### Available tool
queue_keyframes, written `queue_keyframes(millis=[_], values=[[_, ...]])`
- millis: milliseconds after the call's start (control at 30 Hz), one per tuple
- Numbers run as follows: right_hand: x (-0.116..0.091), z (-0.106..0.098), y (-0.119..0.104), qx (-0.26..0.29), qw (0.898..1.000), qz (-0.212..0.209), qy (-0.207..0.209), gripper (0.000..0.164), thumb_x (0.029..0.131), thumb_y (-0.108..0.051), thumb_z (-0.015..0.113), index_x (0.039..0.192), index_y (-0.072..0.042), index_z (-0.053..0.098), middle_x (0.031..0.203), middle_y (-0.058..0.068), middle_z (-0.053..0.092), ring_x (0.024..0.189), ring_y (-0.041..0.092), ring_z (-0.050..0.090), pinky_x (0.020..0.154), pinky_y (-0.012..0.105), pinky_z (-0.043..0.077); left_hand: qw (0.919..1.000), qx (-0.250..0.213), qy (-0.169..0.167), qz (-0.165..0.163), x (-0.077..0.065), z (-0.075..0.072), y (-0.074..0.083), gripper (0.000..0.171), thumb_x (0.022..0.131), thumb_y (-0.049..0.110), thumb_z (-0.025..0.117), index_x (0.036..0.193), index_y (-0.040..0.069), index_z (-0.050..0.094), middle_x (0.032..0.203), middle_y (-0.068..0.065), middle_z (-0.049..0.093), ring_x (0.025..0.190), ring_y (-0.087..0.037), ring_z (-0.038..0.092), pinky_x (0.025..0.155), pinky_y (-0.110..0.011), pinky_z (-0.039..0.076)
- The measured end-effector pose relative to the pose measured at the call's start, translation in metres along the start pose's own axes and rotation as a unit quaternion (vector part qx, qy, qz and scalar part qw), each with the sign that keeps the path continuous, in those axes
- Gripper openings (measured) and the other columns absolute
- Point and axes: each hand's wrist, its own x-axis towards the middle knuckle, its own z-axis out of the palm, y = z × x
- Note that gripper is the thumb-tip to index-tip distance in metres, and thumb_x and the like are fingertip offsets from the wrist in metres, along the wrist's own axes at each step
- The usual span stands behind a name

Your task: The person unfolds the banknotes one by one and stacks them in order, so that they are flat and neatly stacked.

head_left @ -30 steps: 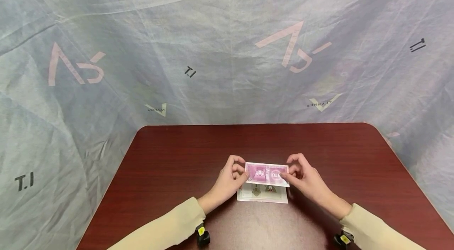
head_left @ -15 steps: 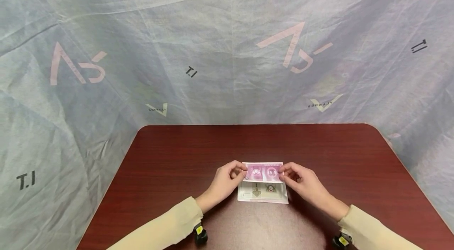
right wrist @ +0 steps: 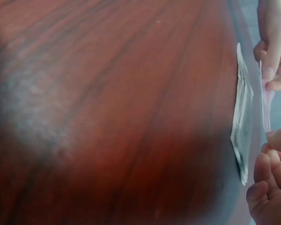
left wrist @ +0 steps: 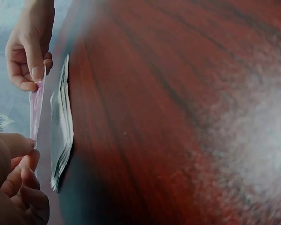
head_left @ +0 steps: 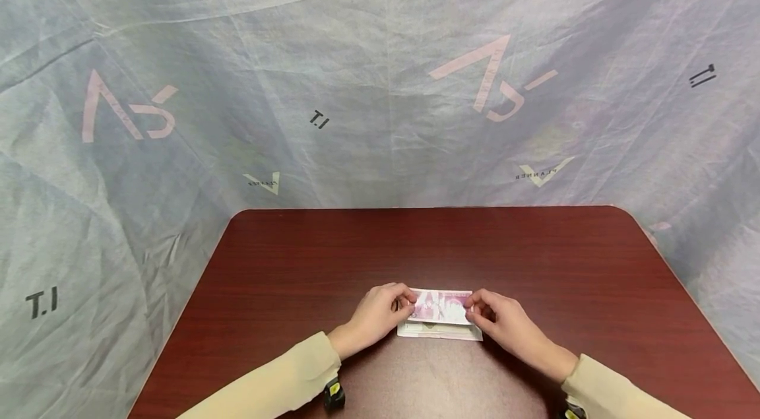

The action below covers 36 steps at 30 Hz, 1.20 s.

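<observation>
A purple banknote [head_left: 441,307] is stretched between both hands, above a small stack of pale banknotes [head_left: 439,331] on the table. My left hand [head_left: 377,317] pinches its left end between thumb and fingers. At the opposite end my right hand [head_left: 512,325] pinches it the same way. Both wrist views show a gap between the purple banknote [left wrist: 36,105] and the pale stack [right wrist: 242,112], whose layered edges are slightly bent. Most of the stack's top is covered by the purple note in the head view.
The dark red wooden table [head_left: 309,254] has rounded far corners. Grey printed cloth [head_left: 368,76] hangs behind it and along both sides. Black wrist devices [head_left: 334,395] sit under the cream sleeves [head_left: 285,373].
Both hands have brought the purple banknote down and nearer the person, so it now overlaps more of the pale stack. The stack stays where it was.
</observation>
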Motion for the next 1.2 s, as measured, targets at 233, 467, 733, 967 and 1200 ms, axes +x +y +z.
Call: queue_keyframes(millis=[233,467,733,967,1200], values=[[-0.006,0.007,0.003,-0.014,1.0,-0.004,-0.01,0.023,0.085,0.005,0.08,0.096,-0.012,0.069,0.08,-0.017,0.057,0.069,-0.007,0.049,0.056,0.019,0.044,0.999,0.037,-0.022,-0.013,-0.005,0.003,-0.001,0.005,0.092,0.016,0.077,0.093,0.018,0.073,0.081,0.014,0.06,0.067,-0.001,0.054,0.062,-0.016,0.04],[-0.004,0.011,0.002,-0.029,0.999,-0.014,-0.018,0.021,0.085,0.004,0.08,0.095,-0.011,0.069,0.079,-0.014,0.056,0.07,-0.008,0.047,0.058,0.019,0.045,0.9973,0.066,-0.031,-0.006,-0.005,0.005,-0.004,0.005,0.091,0.017,0.078,0.094,0.018,0.074,0.081,0.012,0.061,0.07,0.001,0.055,0.064,-0.017,0.042],[-0.011,0.015,-0.005,-0.053,0.998,-0.011,-0.027,0.022,0.084,0.006,0.079,0.095,-0.01,0.068,0.084,-0.013,0.06,0.075,-0.005,0.051,0.061,0.021,0.048,0.9949,0.089,-0.047,0.003,-0.013,0.007,-0.004,0.004,0.094,0.021,0.077,0.098,0.02,0.075,0.081,0.014,0.058,0.073,0.001,0.051,0.064,-0.019,0.042],[-0.012,0.016,-0.015,-0.114,0.993,0.005,-0.032,0.02,0.085,-0.003,0.082,0.095,-0.015,0.068,0.08,-0.016,0.054,0.073,-0.004,0.048,0.06,0.022,0.046,0.993,0.112,-0.036,0.01,-0.022,0.007,-0.003,0.006,0.095,0.023,0.077,0.1,0.025,0.076,0.079,0.014,0.053,0.072,0.001,0.046,0.059,-0.02,0.039],[-0.011,0.009,-0.011,-0.093,0.995,-0.033,-0.016,0.022,0.086,-0.002,0.082,0.097,-0.018,0.07,0.081,-0.016,0.049,0.07,-0.003,0.043,0.058,0.018,0.039,0.996,0.085,-0.024,0.018,-0.022,0.003,-0.005,0.005,0.097,0.021,0.075,0.099,0.023,0.078,0.079,0.015,0.055,0.069,0.002,0.047,0.06,-0.019,0.041]])
